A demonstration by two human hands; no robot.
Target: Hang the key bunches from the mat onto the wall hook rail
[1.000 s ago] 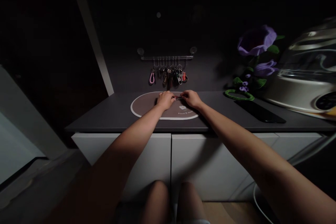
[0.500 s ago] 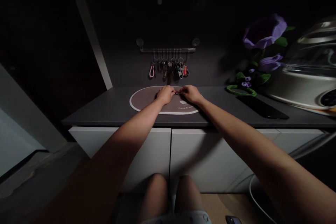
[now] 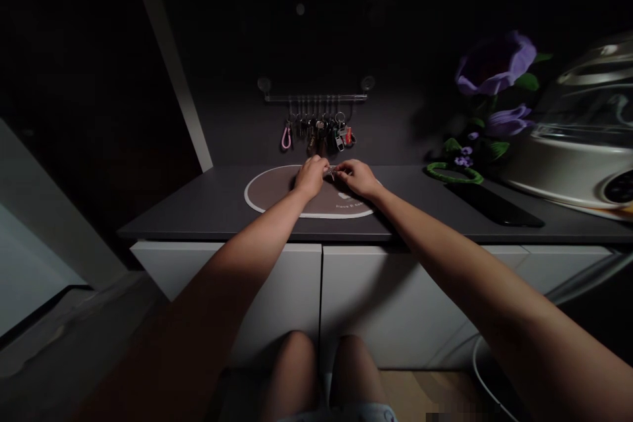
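Over the brown oval mat, my left hand is closed in a pinch on a small thin metal piece. It shines a little, but its exact kind is too small to make out. From the other side my right hand pinches at the same piece, thumb and fingertips pressed together. Both hands are close to each other, with the fingertips partly hidden. Just behind them, several keys with rings and tags hang from a clear rail on the dark wall.
On the grey counter, a black phone-like slab lies to the right. Behind it stand purple fabric flowers with a green ring. A pale domed appliance fills the far right. White cabinet doors are below.
The metal piece has turned from lying level between my fingers to pointing downward. My right hand has shifted slightly left; both hands stay over the mat.
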